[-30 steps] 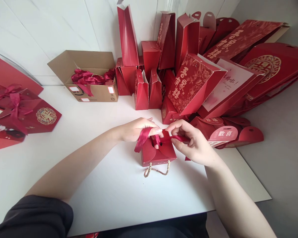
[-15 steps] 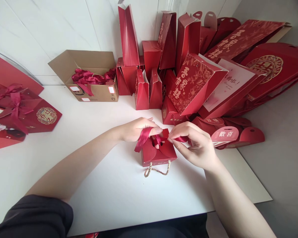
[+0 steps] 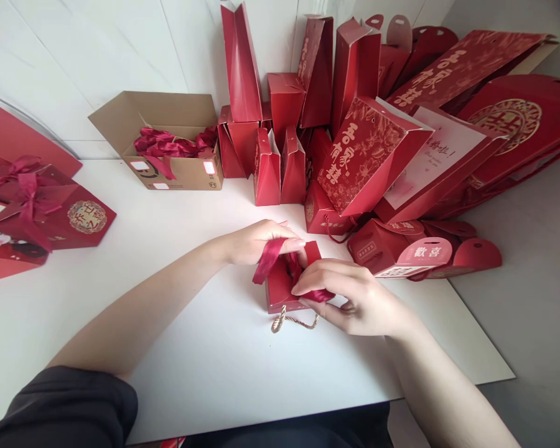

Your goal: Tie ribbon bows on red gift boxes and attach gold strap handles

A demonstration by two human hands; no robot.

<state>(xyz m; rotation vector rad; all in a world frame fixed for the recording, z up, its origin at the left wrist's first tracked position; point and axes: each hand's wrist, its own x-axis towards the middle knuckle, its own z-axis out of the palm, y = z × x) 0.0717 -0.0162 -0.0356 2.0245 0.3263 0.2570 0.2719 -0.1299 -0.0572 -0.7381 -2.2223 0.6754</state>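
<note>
- head cam: little red box (image 3: 277, 291) sits on the white table (image 3: 191, 348) right in front of the person, rope handle (image 3: 303, 323) on the near side
- left hand (image 3: 256, 241) hasn't really budged, ribbon (image 3: 268, 260) pinched by thumb and fingers over the box
- right hand (image 3: 354, 292) just came nearer and across the box front, fingertips closed on more ribbon
- so i'd say that length's now crossing the box, no finished bow visible
</note>
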